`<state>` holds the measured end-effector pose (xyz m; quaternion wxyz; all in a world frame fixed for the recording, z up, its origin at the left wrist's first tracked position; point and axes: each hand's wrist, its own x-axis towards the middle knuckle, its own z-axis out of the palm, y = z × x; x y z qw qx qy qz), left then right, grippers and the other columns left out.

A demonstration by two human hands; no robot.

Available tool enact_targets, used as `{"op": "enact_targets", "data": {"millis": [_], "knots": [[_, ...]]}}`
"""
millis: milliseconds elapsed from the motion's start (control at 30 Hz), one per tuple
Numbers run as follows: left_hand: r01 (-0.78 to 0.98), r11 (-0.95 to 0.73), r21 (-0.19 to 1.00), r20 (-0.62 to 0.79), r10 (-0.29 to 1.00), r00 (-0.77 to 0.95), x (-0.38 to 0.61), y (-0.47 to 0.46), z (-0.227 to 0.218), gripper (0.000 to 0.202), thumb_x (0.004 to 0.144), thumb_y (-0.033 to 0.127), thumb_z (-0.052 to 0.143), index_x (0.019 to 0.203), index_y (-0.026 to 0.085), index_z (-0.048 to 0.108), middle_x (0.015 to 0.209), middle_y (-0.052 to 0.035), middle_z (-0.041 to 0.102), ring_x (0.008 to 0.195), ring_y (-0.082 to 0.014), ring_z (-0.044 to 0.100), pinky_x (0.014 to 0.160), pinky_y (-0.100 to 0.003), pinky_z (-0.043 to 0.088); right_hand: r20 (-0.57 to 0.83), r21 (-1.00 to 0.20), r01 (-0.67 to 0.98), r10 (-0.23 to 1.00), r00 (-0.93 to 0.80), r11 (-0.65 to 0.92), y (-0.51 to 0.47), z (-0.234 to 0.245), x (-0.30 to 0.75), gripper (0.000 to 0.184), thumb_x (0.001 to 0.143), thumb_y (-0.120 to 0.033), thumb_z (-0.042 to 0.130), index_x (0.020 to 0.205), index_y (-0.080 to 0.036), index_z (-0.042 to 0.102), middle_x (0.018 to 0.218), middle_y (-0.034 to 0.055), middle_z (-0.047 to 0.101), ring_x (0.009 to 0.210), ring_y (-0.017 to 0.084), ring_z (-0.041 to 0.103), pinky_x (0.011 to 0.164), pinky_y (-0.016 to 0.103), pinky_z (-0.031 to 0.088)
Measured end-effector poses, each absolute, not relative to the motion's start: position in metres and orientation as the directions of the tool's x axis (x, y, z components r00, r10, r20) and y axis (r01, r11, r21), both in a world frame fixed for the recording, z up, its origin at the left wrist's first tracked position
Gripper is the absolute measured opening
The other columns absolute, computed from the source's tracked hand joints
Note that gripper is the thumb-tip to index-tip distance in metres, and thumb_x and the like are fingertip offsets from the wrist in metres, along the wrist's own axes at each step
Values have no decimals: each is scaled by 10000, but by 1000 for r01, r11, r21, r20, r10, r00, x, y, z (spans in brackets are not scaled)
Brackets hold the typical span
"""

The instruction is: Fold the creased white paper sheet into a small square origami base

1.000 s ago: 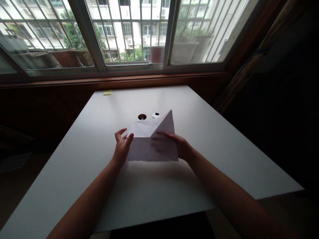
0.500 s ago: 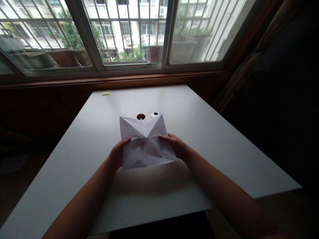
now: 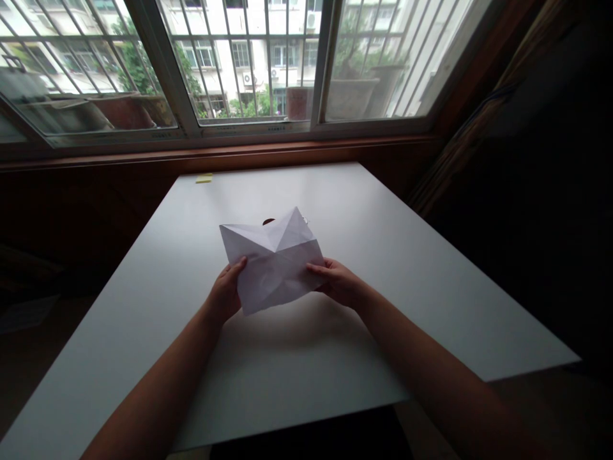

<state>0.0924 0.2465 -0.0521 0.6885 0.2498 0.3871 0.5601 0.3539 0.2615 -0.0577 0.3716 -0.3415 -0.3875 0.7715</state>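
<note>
A creased white sheet of paper (image 3: 271, 259) is held up over the middle of the white table (image 3: 335, 345), its two upper corners raised and its centre folded inward. My left hand (image 3: 226, 292) pinches its left edge, thumb on the near face. My right hand (image 3: 338, 282) grips its right edge the same way. The paper is tilted, its lower left corner pointing down toward the tabletop.
A dark round hole (image 3: 268, 222) in the tabletop shows just above the paper's top edge. A small yellow sticky note (image 3: 204, 178) lies at the table's far left edge. A barred window (image 3: 249, 64) and wooden sill run behind the table.
The paper was half folded flat under both hands, then spread open and lifted. Now it is raised higher and tilted, covering the white cap and most of the hole.
</note>
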Motion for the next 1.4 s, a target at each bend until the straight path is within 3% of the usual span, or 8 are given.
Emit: {"op": "enact_targets", "data": {"millis": [133,333,500,633,933,1167,1300,1400], "knots": [[-533,287,796,-281,955,95,93,245,-50,288,829,270,684,1066,107,666,903,-100,757,755,-228,729,739,-338,609,-134,-853,-404,887,-442,-330,263,-52,350,513,734,-299,800,1199,-202,604,1028,74,731,827,193,705,765,315,583],[-518,183,835,-168,983,75,93,249,-58,414,799,289,737,1169,160,603,959,-91,746,761,-214,714,716,-313,605,-27,-879,-458,974,-227,-131,265,-43,345,1042,666,-185,831,1481,-402,218,1142,22,694,979,217,681,886,396,549],[-444,90,892,-97,995,6,90,251,-57,894,767,303,781,1487,334,252,1173,-84,686,874,-232,717,798,-365,595,0,-917,-376,944,-330,-132,259,-48,336,1019,625,-158,844,1466,-383,315,1149,26,677,1008,217,660,901,376,549],[-391,67,918,-76,997,-7,91,247,-53,1113,733,255,812,1513,437,39,1251,-84,636,955,-238,704,822,-366,589,-29,-928,-330,919,-393,-170,257,-55,332,989,620,-148,846,1457,-353,361,1184,31,654,988,198,657,868,327,563],[-347,114,931,-39,976,215,98,241,-55,878,673,228,840,1430,347,410,1235,-84,629,909,-223,690,741,-308,598,-70,-973,-167,889,-453,-162,256,-65,332,986,658,-265,848,1483,-351,313,1183,66,625,1029,234,652,908,422,563],[-330,145,933,-65,969,240,95,241,-52,814,647,239,852,1378,307,501,1229,-92,644,867,-239,692,705,-316,588,89,-994,33,924,-371,108,262,-80,335,923,562,-382,900,1381,-408,474,1579,54,53,1291,322,462,1021,510,490],[-332,97,938,-20,973,229,94,241,-50,846,654,254,838,1408,329,462,1268,-86,618,986,-271,666,770,-343,584,214,-950,134,898,-384,283,259,-76,334,947,562,-412,895,1395,-437,444,1597,33,84,1456,347,187,1112,573,353],[-325,89,942,-18,976,216,92,241,-49,871,682,258,811,1441,377,402,1291,-72,602,987,-276,667,781,-381,587,266,-923,155,873,-408,354,256,-71,334,952,587,-416,883,1415,-442,413,1595,45,135,1460,340,178,1095,576,367]]}}
